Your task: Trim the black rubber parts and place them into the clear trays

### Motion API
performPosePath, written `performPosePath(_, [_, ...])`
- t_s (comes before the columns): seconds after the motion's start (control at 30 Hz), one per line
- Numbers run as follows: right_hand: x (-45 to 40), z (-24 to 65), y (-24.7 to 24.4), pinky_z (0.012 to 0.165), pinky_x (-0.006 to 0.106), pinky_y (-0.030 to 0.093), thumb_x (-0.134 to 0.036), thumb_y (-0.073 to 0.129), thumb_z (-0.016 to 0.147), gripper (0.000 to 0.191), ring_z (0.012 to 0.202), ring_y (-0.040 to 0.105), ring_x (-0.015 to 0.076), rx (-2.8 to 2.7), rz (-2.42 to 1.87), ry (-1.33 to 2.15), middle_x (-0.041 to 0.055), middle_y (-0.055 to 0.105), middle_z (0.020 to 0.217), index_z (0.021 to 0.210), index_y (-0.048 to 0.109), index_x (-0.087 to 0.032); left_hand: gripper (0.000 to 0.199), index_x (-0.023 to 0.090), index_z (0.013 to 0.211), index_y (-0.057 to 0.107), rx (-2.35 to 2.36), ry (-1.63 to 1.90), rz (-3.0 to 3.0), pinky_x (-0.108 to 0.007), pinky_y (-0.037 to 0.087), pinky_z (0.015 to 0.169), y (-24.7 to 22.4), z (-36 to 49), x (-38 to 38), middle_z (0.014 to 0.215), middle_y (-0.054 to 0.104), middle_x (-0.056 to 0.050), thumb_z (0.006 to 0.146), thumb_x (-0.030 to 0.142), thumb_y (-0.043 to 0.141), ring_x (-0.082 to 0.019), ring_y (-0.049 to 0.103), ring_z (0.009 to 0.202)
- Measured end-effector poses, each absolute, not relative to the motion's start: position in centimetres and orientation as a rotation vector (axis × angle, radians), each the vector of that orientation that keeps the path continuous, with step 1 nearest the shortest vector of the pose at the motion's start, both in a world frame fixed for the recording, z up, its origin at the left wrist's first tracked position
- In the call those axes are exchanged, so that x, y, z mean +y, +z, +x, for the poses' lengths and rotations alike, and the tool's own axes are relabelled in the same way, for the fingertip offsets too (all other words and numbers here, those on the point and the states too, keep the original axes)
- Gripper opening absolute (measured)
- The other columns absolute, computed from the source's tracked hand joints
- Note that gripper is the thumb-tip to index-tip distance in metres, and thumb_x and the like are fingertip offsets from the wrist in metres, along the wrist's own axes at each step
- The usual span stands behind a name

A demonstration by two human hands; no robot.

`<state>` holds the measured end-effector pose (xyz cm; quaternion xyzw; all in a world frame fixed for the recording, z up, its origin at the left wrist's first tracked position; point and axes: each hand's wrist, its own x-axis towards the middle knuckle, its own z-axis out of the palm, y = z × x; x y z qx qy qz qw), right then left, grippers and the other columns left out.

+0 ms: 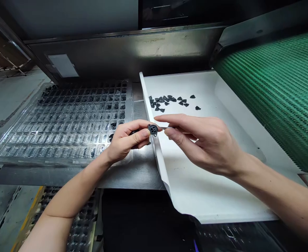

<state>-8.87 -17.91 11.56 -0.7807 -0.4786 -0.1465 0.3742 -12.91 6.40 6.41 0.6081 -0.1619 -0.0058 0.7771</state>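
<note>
The left hand [126, 139] pinches a round black lugged part [153, 130] between thumb and fingers, face up to view, above the left rim of the white tray [211, 196]; the right hand [209, 143] closes its fingertips on a thin metal tool [167, 128], whose end meets or nearly meets the part's edge. The step in hand looks like close edge work on that part, and the next move seems to call for a steady left pinch and light tool control. Loose black pieces [169, 99] lie in the white tray, most clustered toward its left wall, while the clear compartment tray [51, 161] on the left holds black parts, plainest in its back rows and right-hand columns
</note>
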Motion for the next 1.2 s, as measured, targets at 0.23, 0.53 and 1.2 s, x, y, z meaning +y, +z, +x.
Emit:
performPosePath(0.23, [-17.93, -8.73, 11.25, 0.088, 0.038, 0.069, -0.016, 0.068, 0.114, 0.035, 0.108, 0.087, 0.0259, -1.325, -1.988, -0.418, 0.0076, 0.086, 0.132, 0.146, 0.077, -0.022, 0.031, 0.016, 0.108, 0.09, -0.369, -0.025, 1.289, -0.022, 0.034, 0.05, 6.26, -12.88, 6.4, 0.069, 0.057, -0.002, 0.104, 0.047, 0.087, -0.01, 0.05, 0.055])
performPosePath(0.53, [-18.01, -8.67, 11.0, 0.088, 0.039, 0.068, -0.014, 0.067, 0.114, 0.033, 0.109, 0.087, 0.0257, -1.372, -1.996, -0.449, 0.0077, 0.086, 0.133, 0.145, 0.075, -0.018, 0.034, 0.016, 0.107, 0.089, -0.364, -0.033, 1.301, -0.023, 0.034, 0.05, 6.21, -12.86, 6.42, 0.067, 0.056, -0.002, 0.104, 0.05, 0.086, -0.011, 0.049, 0.055])
performPosePath(1.2, [-18.11, -8.78, 11.18, 0.085, 0.036, 0.064, -0.013, 0.066, 0.116, 0.033, 0.106, 0.086, 0.0211, -1.407, -2.016, -0.456, 0.0075, 0.086, 0.131, 0.148, 0.073, -0.01, 0.024, 0.017, 0.114, 0.091, -0.435, -0.069, 1.242, -0.021, 0.034, 0.052, 5.91, -12.69, 6.67, 0.07, 0.058, -0.002, 0.108, 0.039, 0.083, -0.008, 0.05, 0.057])
